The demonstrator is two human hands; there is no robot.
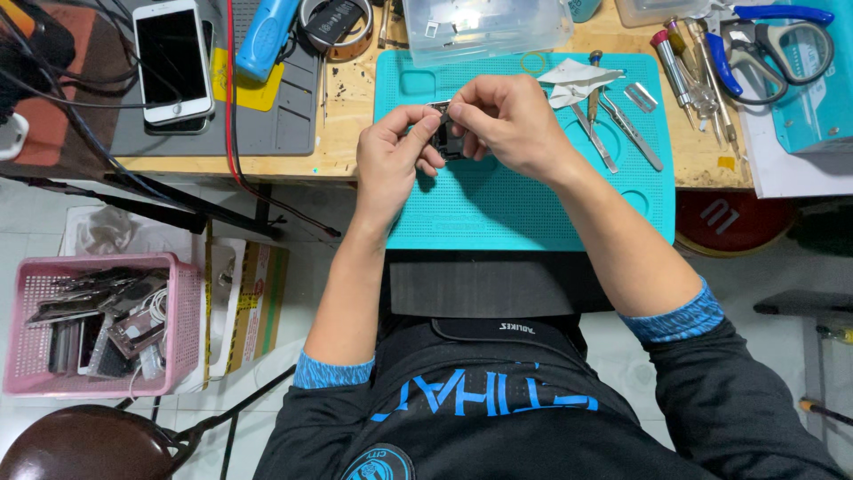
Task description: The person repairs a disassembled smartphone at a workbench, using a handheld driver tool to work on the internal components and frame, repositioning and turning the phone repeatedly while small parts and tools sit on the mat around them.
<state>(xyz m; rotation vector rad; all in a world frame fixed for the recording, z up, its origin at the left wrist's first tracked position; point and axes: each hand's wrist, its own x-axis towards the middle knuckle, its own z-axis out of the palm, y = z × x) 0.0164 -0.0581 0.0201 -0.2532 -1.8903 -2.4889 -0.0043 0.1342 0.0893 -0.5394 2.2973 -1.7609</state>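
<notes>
My left hand (391, 160) and my right hand (506, 120) meet over a teal work mat (524, 200) on a wooden bench. Between their fingertips they pinch a small dark electronic part (444, 135), held just above the mat. My left thumb and forefinger grip its left side. My right fingers curl over its top right edge and cover most of it. What kind of part it is cannot be told.
Tweezers (622, 124) and a crumpled white wipe (573, 80) lie on the mat's right. Screwdrivers (680, 67) and scissors (773, 40) sit farther right. A white phone (171, 58) rests on a grey mat, left. A pink basket (98, 324) of phone parts stands on the floor.
</notes>
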